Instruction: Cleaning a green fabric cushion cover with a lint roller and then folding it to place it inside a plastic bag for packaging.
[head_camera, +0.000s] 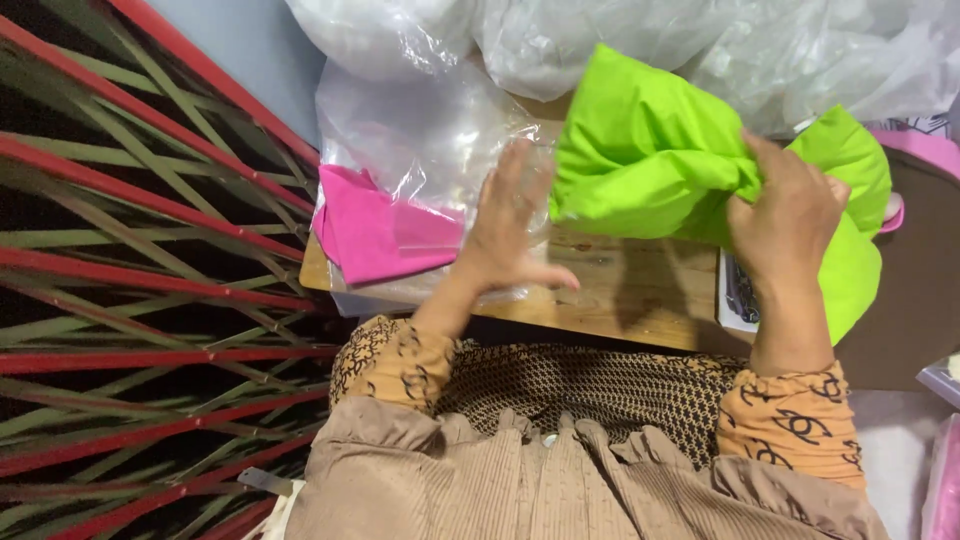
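My right hand grips a bunched bright green cloth, pinching it at its gathered middle above the wooden table. My left hand lies flat with fingers spread on a clear plastic bag, pressing it onto the table. Inside that bag, to the left of my hand, sits a folded pink cloth. The green cloth's left edge nearly touches my left fingertips.
More crumpled clear plastic bags pile up at the back of the table. A patterned mat with red and green stripes covers the floor to the left. A pink object peeks out at the right, behind the green cloth.
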